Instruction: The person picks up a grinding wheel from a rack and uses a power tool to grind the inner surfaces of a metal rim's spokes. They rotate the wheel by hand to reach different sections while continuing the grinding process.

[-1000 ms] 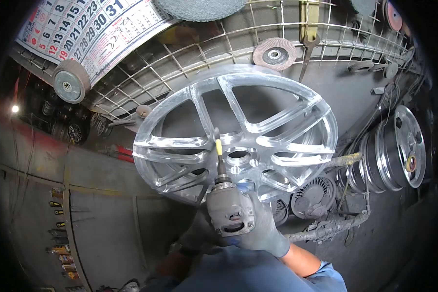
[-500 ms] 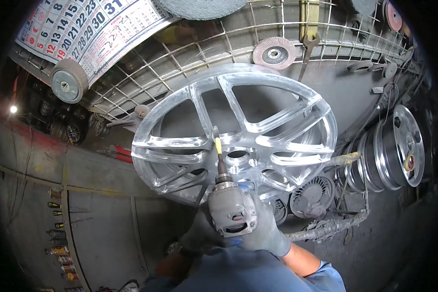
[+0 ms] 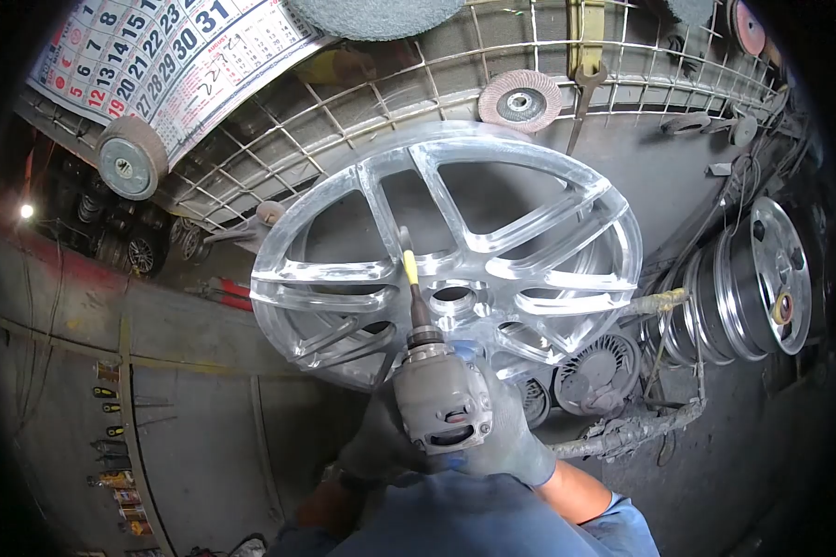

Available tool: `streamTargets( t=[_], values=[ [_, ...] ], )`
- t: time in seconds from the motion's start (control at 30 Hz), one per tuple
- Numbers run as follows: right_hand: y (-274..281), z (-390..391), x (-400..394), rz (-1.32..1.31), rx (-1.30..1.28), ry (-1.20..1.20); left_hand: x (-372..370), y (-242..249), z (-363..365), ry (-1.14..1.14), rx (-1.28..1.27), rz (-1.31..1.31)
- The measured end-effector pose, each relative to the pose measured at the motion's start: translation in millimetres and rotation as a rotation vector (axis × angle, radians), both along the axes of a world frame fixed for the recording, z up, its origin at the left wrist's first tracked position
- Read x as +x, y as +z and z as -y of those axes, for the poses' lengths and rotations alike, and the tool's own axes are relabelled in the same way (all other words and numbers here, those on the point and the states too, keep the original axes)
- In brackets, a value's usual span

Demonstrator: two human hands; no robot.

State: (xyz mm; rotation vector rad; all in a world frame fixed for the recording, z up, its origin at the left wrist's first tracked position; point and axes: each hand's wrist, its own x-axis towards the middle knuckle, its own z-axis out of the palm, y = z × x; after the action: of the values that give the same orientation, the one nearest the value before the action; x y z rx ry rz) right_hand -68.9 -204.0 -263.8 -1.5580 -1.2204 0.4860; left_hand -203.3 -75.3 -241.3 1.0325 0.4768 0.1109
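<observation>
Both gloved hands hold a grey power tool [image 3: 444,399] in front of the chest. My left hand [image 3: 381,441] is closed against its left side, in shadow. My right hand [image 3: 511,432] wraps round its right side; the glove is grey. From the tool's chuck a shaft with a yellow band [image 3: 411,267] points up to a small tip, which lies over a spoke beside the hub. The large silver alloy wheel [image 3: 478,243] stands tilted, its spokes facing me. Whether the tip touches the metal is hard to tell.
Behind the wheel runs a wire grid [image 3: 353,111] with a flap disc [image 3: 520,102], a wrench [image 3: 582,107] and a calendar [image 3: 172,56]. More rims [image 3: 778,278] stand at the right. Screwdrivers and cans [image 3: 116,478] line the lower left.
The tool has swung slightly left and its tip has moved a little up and left along the spoke. Both hands have moved slightly with it.
</observation>
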Motion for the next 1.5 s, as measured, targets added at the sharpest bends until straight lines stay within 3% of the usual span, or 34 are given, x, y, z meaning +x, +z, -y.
streamTargets(
  t=[0.03, 0.1, 0.23, 0.37, 0.53, 0.63, 0.7, 0.8, 0.93, 1.0, 1.03, 1.1, 1.27, 1.33, 1.43, 1.5],
  values=[
    [2, -1, 1, 0.001, 0.042, 0.0, 1, 3, -2, 0.0, 0.001, 0.0],
    [-5, -4, 0, 0.036, 0.087, 0.001, 2, 10, -4, -0.044, 0.286, -0.008],
    [-17, -6, -3, 0.073, 0.123, -0.012, 7, 5, 2, 0.056, 0.263, 0.114],
    [-28, -1, -4, 0.304, 0.013, 0.028, 3, -9, 5, -0.005, 0.105, -0.04],
    [-50, 9, -12, 0.009, -0.075, -0.065, 6, -28, 14, 0.025, 0.021, 0.038],
    [-26, 15, -3, -0.093, -0.199, -0.082, 16, -18, 18, 0.015, 0.061, -0.058],
    [-31, 17, -2, -0.061, -0.182, -0.094, 24, -15, 20, 0.016, -0.202, 0.02],
    [-28, 15, -3, -0.079, -0.138, -0.1, 18, -46, 14, 0.0, -0.156, 0.145],
    [-24, 7, -6, -0.071, -0.077, -0.053, 9, -26, 18, 0.083, -0.178, 0.045],
    [-23, 6, -9, -0.107, -0.08, -0.037, 11, -5, 23, 0.026, 0.419, 0.09],
    [-22, 6, -10, -0.141, -0.082, -0.02, 8, -11, 21, 0.026, 0.42, 0.091],
    [-16, 4, -9, -0.117, -0.047, -0.001, 5, -20, 12, 0.098, -0.037, 0.131],
    [5, -3, -6, -0.038, 0.032, -0.036, 7, 11, 2, 0.026, 0.114, 0.129],
    [13, -10, 2, 0.221, 0.172, -0.011, 9, 22, 1, 0.053, 0.122, 0.208],
    [19, -15, 6, 0.396, 0.229, -0.054, 8, 43, 4, 0.083, 0.063, 0.056],
    [6, -13, 2, 0.253, 0.161, -0.039, 10, 42, 2, -0.062, 0.364, 0.198]
  ],
)
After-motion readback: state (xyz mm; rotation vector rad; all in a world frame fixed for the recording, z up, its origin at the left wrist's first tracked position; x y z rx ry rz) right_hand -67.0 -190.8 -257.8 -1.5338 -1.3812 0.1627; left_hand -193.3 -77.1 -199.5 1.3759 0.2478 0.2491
